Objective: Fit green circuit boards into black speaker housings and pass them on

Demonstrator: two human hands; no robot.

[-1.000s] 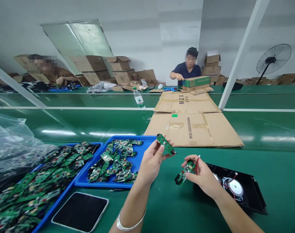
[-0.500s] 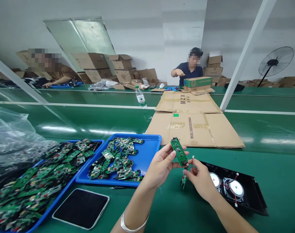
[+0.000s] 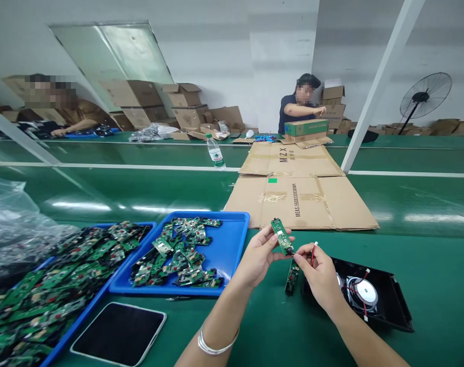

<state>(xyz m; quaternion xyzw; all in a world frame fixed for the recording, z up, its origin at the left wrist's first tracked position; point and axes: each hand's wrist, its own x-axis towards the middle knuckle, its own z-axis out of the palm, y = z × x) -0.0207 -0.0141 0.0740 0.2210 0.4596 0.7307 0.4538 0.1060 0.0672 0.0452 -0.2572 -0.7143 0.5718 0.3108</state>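
Observation:
My left hand (image 3: pixel 259 255) grips a green circuit board (image 3: pixel 281 236) near the middle of the view, its face tilted up toward me. At the board's lower end, my right hand (image 3: pixel 316 272) is closed in a pinch on a thin red wire (image 3: pixel 312 254) with a white plug sticking up. Whether the wire joins the board is hidden by the fingers. Just below, a second green circuit board (image 3: pixel 292 278) stands near upright between the hands; I cannot tell if it hangs or rests. Beside my right hand lies a black plastic housing (image 3: pixel 396 300) with round speakers (image 3: pixel 366 291) and red wires.
Blue trays (image 3: pixel 237 239) of circuit boards stand left. A tablet (image 3: pixel 119 331) lies in front, and plastic bags (image 3: pixel 21 224) are at far left. Flattened cardboard (image 3: pixel 304 201) stretches away, with a water bottle (image 3: pixel 215 153) beside it. Two people work across the bench.
The held board has turned and tilted slightly in my left hand. The white plug now stands farther right. Across the bench, a person's arm has swung over the green box. My view has shifted slightly.

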